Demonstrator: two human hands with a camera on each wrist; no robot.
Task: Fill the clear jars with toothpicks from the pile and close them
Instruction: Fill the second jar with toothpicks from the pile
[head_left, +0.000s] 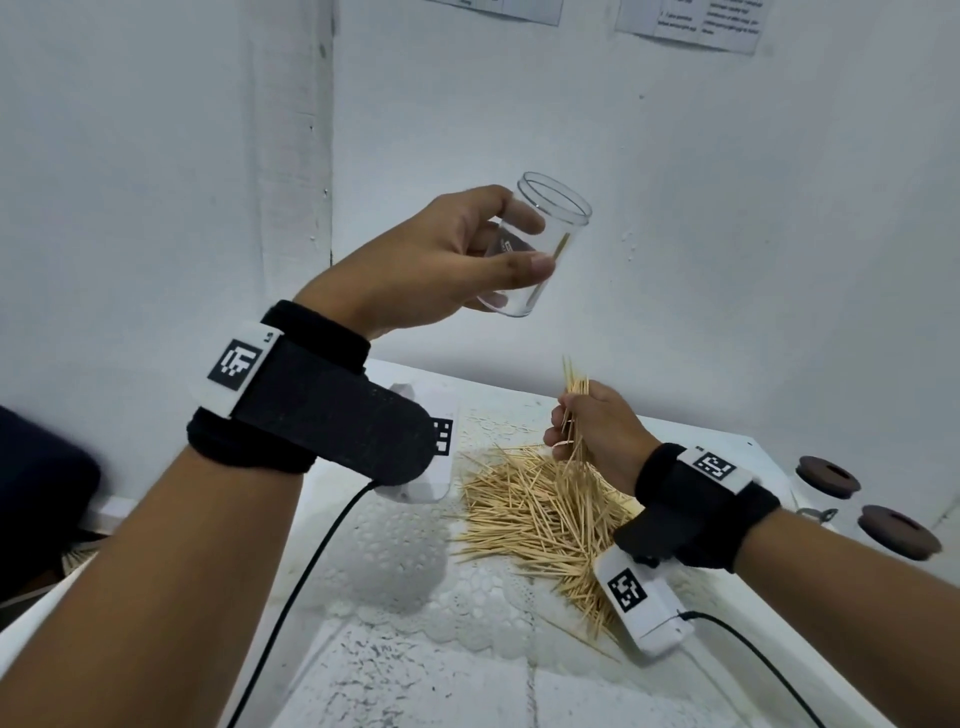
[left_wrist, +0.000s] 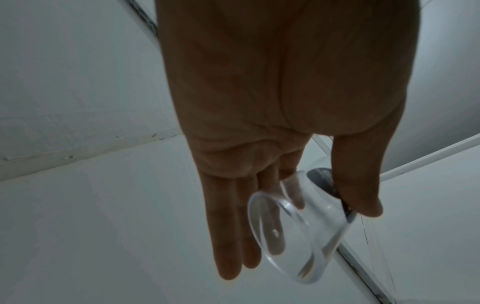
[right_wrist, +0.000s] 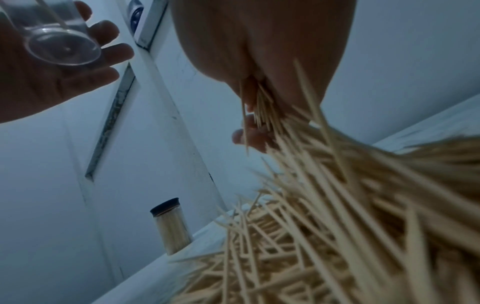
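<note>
My left hand (head_left: 457, 254) holds a clear jar (head_left: 545, 234) up in the air, mouth tilted up and to the right, thumb and fingers round its lower part. A single toothpick lies inside it. The left wrist view shows the jar (left_wrist: 293, 236) from below, pinched between thumb and fingers. My right hand (head_left: 592, 421) grips a bundle of toothpicks (head_left: 574, 395) just above the toothpick pile (head_left: 540, 514) on the table. In the right wrist view the bundle (right_wrist: 262, 109) sticks out of the curled fingers over the pile (right_wrist: 324, 236).
Two brown lids (head_left: 828, 475) (head_left: 898, 530) lie at the table's right edge, on jars barely seen. A filled, capped jar (right_wrist: 171, 228) stands at the table's far edge. White lace cloth (head_left: 395, 561) covers the table. The wall is close behind.
</note>
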